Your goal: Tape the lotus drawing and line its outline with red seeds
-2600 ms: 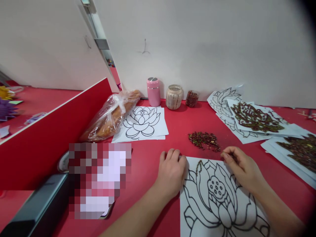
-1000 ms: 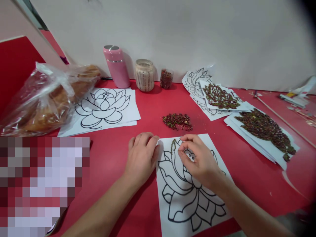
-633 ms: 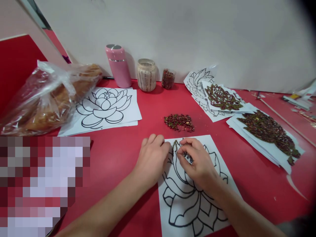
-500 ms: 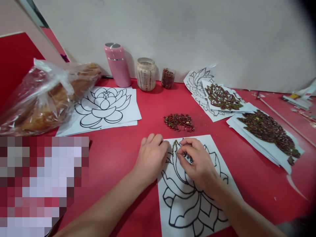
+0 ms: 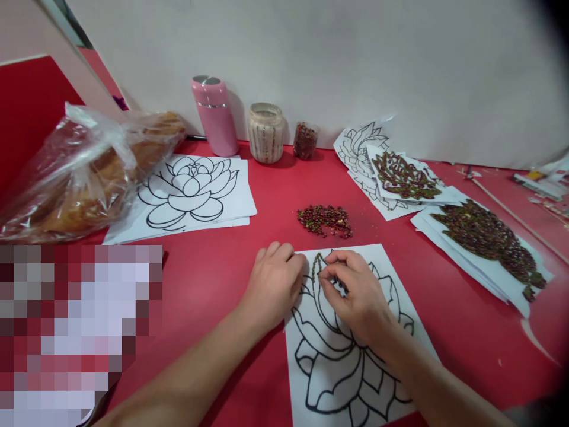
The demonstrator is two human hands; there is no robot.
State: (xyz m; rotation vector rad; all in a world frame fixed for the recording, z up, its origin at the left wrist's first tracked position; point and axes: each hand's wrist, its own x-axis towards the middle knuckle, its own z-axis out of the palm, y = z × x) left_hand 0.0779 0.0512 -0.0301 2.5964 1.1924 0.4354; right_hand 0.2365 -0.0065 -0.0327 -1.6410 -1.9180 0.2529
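A sheet of paper [image 5: 329, 376] with a black-outlined lotus drawing lies in front of me. My left hand [image 5: 276, 284] rests at its upper left edge, fingers curled and closed; what is under them is hidden. Over the upper petals, my right hand [image 5: 355, 290] holds thumb and forefinger in a pinch, and anything between the tips is too small to make out. Beside those fingertips, a line of small greenish beans [image 5: 317, 261] follows a petal tip. Several dark round bits show partly beneath the right hand. Just beyond the paper sits a pile of red and green beans [image 5: 326, 220].
Along the wall stand a pink flask [image 5: 216, 118], a pale jar [image 5: 265, 133] and a small cup of beans [image 5: 306, 141]. Lotus drawings [image 5: 202, 193] and a plastic bag [image 5: 93, 178] lie left. Bean-covered pictures [image 5: 484, 237] lie right. A blurred-out patch hides the lower left.
The whole view has shifted slightly, so things appear a little further right. Both hands keep nearly the same places on the paper, the right still pinching at the petal tip.
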